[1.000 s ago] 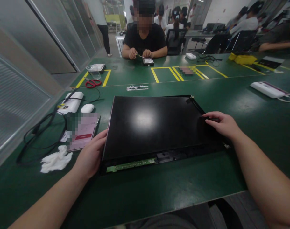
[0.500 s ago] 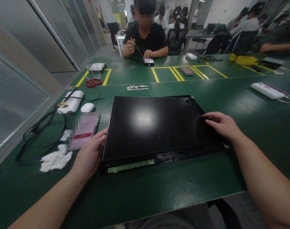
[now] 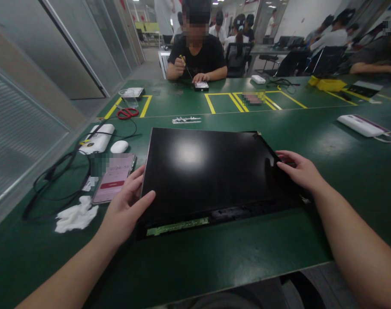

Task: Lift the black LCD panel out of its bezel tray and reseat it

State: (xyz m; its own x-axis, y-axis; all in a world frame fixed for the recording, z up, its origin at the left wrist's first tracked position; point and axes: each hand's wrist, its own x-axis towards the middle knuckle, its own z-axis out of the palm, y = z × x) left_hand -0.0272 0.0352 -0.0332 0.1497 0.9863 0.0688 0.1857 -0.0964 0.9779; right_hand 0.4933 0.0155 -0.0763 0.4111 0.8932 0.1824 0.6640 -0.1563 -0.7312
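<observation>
A large black display panel (image 3: 208,169) lies flat on the green table (image 3: 214,257), with a green circuit strip (image 3: 177,225) showing along its near edge. My left hand (image 3: 124,210) grips the panel's left edge, thumb on top and fingers along the side. My right hand (image 3: 300,171) rests on the panel's right edge, fingers closed over it. The panel's left side looks slightly raised off the frame beneath.
Left of the panel lie a phone (image 3: 113,178), a white mouse (image 3: 119,146), a white power bank (image 3: 97,138), black cables (image 3: 53,176) and a crumpled white cloth (image 3: 75,214). Red scissors (image 3: 127,113) and several screws (image 3: 186,120) sit farther back. A person in black (image 3: 197,53) works opposite.
My left thumb has come up over the panel's left edge and the hand now grips it. The panel's left side has lifted slightly. The person opposite raised a screwdriver.
</observation>
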